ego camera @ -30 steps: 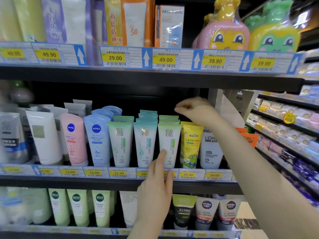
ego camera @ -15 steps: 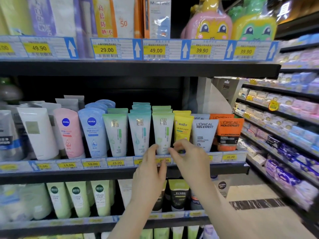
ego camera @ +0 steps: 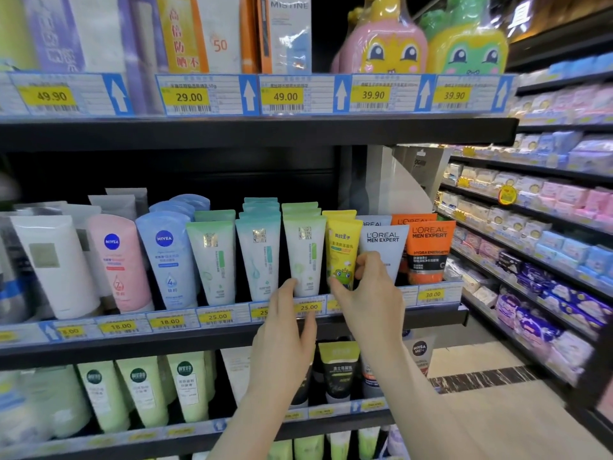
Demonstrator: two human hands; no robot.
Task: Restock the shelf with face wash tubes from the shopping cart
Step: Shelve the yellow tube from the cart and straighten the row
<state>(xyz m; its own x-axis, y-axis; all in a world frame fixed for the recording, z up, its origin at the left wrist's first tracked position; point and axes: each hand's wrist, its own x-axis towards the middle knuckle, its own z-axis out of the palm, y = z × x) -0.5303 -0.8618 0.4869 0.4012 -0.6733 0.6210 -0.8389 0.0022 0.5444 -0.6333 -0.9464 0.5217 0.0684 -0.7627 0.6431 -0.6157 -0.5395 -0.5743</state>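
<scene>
Two hands worked mid-frame at the shelf (ego camera: 232, 340) front: right hand (ego camera: 368, 293) pinched the yellow face wash tube (ego camera: 341, 250), left hand (ego camera: 285, 327) loose, fingertips touching the pale green tube (ego camera: 305, 250). Facing step, I judged; next needed another tube from the cart, out of view.

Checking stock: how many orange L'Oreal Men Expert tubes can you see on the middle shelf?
2: a front orange tube at the row's right end, and a second orange tube directly behind it, only its top showing. More may hide behind.
</scene>
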